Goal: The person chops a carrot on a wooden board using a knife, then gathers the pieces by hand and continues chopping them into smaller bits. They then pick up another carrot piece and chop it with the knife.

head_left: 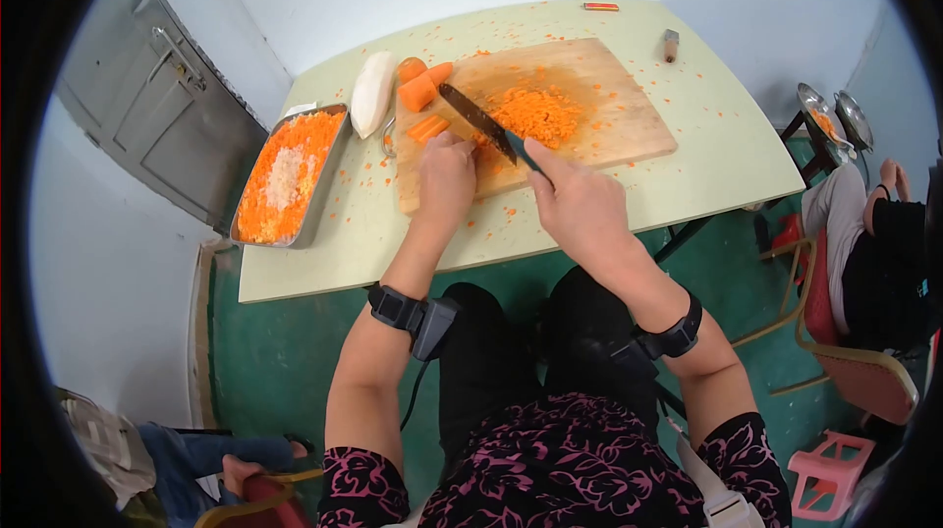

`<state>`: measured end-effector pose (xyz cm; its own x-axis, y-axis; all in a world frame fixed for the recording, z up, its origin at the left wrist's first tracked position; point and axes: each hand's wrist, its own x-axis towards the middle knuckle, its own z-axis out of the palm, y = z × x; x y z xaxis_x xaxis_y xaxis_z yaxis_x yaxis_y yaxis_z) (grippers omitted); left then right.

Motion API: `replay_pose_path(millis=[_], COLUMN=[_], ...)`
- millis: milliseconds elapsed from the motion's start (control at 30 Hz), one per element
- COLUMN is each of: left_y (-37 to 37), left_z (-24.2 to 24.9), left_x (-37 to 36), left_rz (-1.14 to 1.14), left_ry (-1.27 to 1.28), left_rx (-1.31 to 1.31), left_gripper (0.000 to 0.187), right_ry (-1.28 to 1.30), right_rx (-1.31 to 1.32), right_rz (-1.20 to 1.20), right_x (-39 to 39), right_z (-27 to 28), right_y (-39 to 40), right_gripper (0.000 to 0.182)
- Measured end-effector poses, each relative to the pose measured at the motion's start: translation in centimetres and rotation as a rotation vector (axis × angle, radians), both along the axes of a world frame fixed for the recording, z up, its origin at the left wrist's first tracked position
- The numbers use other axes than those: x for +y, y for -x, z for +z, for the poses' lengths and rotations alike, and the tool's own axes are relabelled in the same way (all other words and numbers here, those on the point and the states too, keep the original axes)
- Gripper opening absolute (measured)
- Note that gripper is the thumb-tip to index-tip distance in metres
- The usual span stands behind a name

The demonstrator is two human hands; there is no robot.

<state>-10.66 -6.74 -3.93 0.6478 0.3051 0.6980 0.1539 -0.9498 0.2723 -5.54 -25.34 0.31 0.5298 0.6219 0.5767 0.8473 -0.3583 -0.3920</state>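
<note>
My right hand (pixel 586 206) grips a kitchen knife (pixel 479 121) by its dark handle. The long dark blade slants up and left over the wooden cutting board (pixel 629 130). Just left of the blade, my left hand (pixel 448 177) has its fingers curled down onto a carrot piece, mostly hidden under them, with orange bits by the blade. Carrot sticks (pixel 427 127) lie right beyond my left fingertips. Larger carrot chunks (pixel 417 91) rest at the board's upper left corner. A heap of finely chopped carrot (pixel 538 117) sits right of the blade.
Left on the pale table (pixel 737 155) are a metal tray (pixel 341 145) of chopped carrot with a paler heap and a peeled white radish (pixel 373 96). A peeler-like tool (pixel 671 45) lies far right. Another person (pixel 864 253) sits at right; a pink stool (pixel 828 474) stands below.
</note>
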Motion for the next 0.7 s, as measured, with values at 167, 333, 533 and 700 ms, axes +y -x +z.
replay_pose_path(millis=[167, 333, 533, 700], left_y=[0.0, -0.6, -0.8, -1.0], left_z=[-0.1, 0.0, 0.2, 0.6], left_x=[-0.6, -0.2, -0.1, -0.5], left_rz=[-0.001, -0.006, -0.003, 0.006], left_ry=[0.025, 0.04, 0.087, 0.091], left_rx=[-0.068, -0.076, -0.057, -0.013], left_gripper=[0.013, 0.012, 0.008, 0.008], right_ry=[-0.051, 0.007, 0.003, -0.092], right_rx=[0.031, 0.083, 0.023, -0.047], right_rz=[-0.019, -0.032, -0.011, 0.012], right_x=[0.0, 0.1, 0.7, 0.9], right_z=[0.5, 1.6, 0.5, 0.5], right_y=[-0.1, 0.1, -0.4, -0.4], right_gripper=[0.03, 0.03, 0.031, 0.033])
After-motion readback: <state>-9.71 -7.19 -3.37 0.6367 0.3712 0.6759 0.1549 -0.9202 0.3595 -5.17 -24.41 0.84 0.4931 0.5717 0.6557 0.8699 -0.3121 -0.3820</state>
